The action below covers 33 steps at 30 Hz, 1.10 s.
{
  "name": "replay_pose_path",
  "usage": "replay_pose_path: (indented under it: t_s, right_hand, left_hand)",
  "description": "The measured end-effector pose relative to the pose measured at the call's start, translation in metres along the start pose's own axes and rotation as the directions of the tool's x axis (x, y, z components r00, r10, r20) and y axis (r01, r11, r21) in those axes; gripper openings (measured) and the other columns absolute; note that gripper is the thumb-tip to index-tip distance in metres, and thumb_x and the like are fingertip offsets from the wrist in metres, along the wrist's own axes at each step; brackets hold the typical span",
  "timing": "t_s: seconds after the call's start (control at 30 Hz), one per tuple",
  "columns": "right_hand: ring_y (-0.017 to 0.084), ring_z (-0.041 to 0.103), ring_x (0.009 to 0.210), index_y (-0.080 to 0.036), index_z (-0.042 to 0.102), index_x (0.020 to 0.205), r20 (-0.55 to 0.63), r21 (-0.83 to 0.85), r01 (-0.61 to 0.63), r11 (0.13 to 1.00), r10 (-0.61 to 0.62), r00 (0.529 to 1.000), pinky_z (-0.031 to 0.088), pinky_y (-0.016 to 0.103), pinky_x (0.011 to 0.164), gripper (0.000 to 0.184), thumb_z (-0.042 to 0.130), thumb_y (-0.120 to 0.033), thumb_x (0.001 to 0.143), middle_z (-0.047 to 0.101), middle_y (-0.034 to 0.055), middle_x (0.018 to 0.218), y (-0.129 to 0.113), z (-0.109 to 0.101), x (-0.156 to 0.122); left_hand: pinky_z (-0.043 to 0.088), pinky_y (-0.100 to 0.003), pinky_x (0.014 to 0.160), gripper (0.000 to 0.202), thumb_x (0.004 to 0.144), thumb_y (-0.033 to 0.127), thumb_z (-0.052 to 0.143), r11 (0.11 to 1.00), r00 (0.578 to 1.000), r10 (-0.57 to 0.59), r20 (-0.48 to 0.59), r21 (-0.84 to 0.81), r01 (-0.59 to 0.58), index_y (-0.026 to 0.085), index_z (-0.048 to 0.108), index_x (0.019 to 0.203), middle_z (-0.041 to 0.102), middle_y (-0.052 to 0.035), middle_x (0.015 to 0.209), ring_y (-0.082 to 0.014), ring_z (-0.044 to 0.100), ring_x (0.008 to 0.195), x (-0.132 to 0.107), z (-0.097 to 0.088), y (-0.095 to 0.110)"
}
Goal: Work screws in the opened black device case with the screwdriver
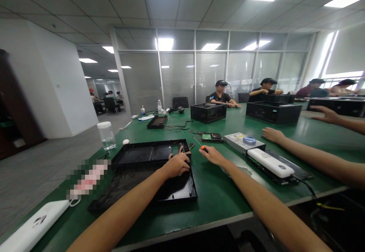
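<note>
The left hand [177, 165] is bent downward with its fingers curled over the right part of a black casing; whether it grips anything cannot be told, as its own back hides the fingertips. The right hand [212, 156] pinches a screwdriver [203, 147] by its orange handle, the shaft pointing up and to the left, just beside the casing's right edge.

The casing lies on the green table [211, 210] in two shallow parts: a near part [181, 191], largely covered by the left hand and forearm, and a far part [142, 153]. Coloured wires [184, 148] bunch at the far part's right end, directly beyond the left hand.

Beyond the right hand lies a green circuit board [211, 137]. To its right sits a grey metal drive [236, 139] bearing a blue round object [249, 140]; nearer, a white oblong device [269, 162] rests on a dark unit. Another person's forearm [313, 155] reaches in from the right, near these items.

A clear jar [106, 136] with a white lid stands left of the far part. Two black computer cases [208, 114] occupy the table's far side, with seated people behind them.
</note>
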State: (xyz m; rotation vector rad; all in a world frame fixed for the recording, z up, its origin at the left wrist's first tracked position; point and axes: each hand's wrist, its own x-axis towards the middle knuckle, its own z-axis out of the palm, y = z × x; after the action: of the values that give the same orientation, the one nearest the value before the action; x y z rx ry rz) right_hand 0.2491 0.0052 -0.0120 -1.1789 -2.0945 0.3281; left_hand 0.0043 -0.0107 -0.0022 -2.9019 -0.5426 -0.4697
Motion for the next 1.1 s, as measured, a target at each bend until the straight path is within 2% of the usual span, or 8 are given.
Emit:
replay_pose_path:
  t_s: [0.37,0.63,0.73,0.8,0.87,0.93,1.03,1.1]
  right_hand:
    - [0.012,0.051,0.056,-0.018,0.052,0.075,-0.008,-0.014,-0.02,1.0,0.02,1.0,0.037,0.024,0.059,0.036,0.034,-0.048,0.083,0.054,-0.0023,0.057,0.001,0.0,0.001]
    - [0.012,0.049,0.053,-0.017,0.052,0.074,-0.012,-0.01,-0.033,0.999,0.033,0.999,0.037,0.024,0.057,0.035,0.035,-0.045,0.083,0.052,-0.0028,0.055,-0.001,-0.001,0.0]
    - [0.013,0.05,0.061,-0.017,0.051,0.09,-0.028,0.012,-0.039,0.999,0.039,0.999,0.039,0.025,0.061,0.024,0.044,-0.037,0.079,0.055,-0.0011,0.067,0.001,-0.001,0.0]
    - [0.013,0.05,0.067,-0.016,0.044,0.101,-0.083,0.04,-0.053,0.998,0.056,0.995,0.04,0.025,0.064,0.032,0.05,-0.028,0.073,0.054,0.0016,0.081,0.003,-0.003,0.002]
    - [0.012,0.05,0.072,-0.016,0.041,0.103,-0.127,0.087,-0.064,0.994,0.074,0.989,0.041,0.026,0.067,0.038,0.051,-0.021,0.068,0.052,0.0038,0.09,0.004,-0.007,0.003]
    - [0.012,0.05,0.072,-0.016,0.042,0.101,-0.116,0.161,-0.06,0.985,0.08,0.99,0.042,0.026,0.066,0.035,0.049,-0.02,0.067,0.051,0.0043,0.092,0.003,-0.014,0.005]
    - [0.011,0.049,0.059,-0.016,0.047,0.096,-0.088,0.301,-0.077,0.95,0.108,0.99,0.042,0.024,0.056,0.028,0.048,-0.03,0.072,0.052,0.0008,0.076,-0.002,-0.025,0.008]
    - [0.01,0.043,0.047,-0.016,0.049,0.088,-0.141,0.379,-0.102,0.92,0.166,0.976,0.037,0.022,0.046,0.027,0.043,-0.04,0.076,0.047,-0.003,0.059,-0.007,-0.029,0.008]
  left_hand:
    - [0.036,-0.028,0.088,0.019,0.083,0.019,0.043,0.988,0.988,-0.151,-0.03,-0.044,0.149,0.016,0.062,0.081,0.059,-0.0047,0.092,-0.0155,0.049,0.093,0.001,-0.013,0.007]
    - [0.036,-0.026,0.087,0.014,0.078,0.019,0.05,0.99,0.992,-0.121,0.023,-0.071,0.122,0.017,0.063,0.077,0.061,-0.0033,0.091,-0.015,0.05,0.094,-0.001,-0.008,0.003]
    - [0.035,-0.027,0.088,0.014,0.077,0.017,0.05,0.993,0.996,-0.079,0.042,-0.079,0.082,0.018,0.064,0.076,0.062,-0.0022,0.092,-0.0155,0.049,0.097,-0.002,-0.012,0.003]
    - [0.034,-0.027,0.089,0.014,0.076,0.016,0.05,0.995,0.998,-0.032,0.057,-0.094,0.037,0.018,0.064,0.077,0.063,-0.0015,0.09,-0.0151,0.049,0.096,-0.002,-0.015,0.004]
    - [0.034,-0.027,0.09,0.014,0.076,0.015,0.051,0.994,0.998,-0.015,0.058,-0.107,0.022,0.019,0.065,0.076,0.063,-0.0012,0.088,-0.015,0.048,0.094,-0.002,-0.017,0.004]
    - [0.033,-0.028,0.089,0.014,0.076,0.015,0.05,0.992,0.998,-0.04,0.051,-0.116,0.046,0.019,0.064,0.077,0.063,-0.0012,0.087,-0.015,0.048,0.092,-0.002,-0.018,0.004]
    - [0.035,-0.028,0.086,0.013,0.077,0.015,0.05,0.986,0.993,-0.107,0.053,-0.125,0.113,0.019,0.063,0.079,0.061,-0.0016,0.086,-0.0152,0.048,0.092,-0.002,-0.018,0.005]
    - [0.036,-0.027,0.083,0.011,0.076,0.017,0.052,0.976,0.984,-0.17,0.05,-0.132,0.175,0.019,0.061,0.081,0.059,-0.0022,0.089,-0.0155,0.048,0.092,-0.002,-0.018,0.006]
